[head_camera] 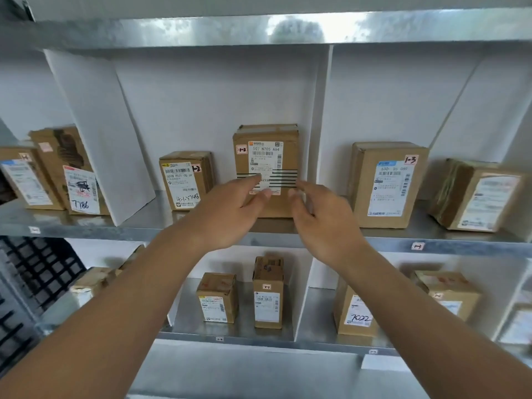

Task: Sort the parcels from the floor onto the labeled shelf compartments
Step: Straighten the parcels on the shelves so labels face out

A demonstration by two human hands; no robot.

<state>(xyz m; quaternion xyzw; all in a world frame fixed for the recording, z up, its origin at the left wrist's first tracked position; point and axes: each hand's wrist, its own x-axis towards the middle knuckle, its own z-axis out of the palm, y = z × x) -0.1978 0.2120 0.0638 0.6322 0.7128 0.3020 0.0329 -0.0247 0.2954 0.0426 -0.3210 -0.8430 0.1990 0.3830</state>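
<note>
Head cam: parcel (266, 168) tagged 1-2 stands upright in the middle compartment of the upper shelf (374, 240), right of a smaller 1-2 box (185, 180), label facing out so it reads. Left hand (230, 214) and right hand (322, 220) sit just in front, fingers apart, gripping nothing; looks like release.

We are holding our left hand (230, 214) and right hand (322, 217), fingers loose, in front of a tall box (266, 156) standing upright on the shelf (149, 223), beside a smaller box (184, 180).
</note>
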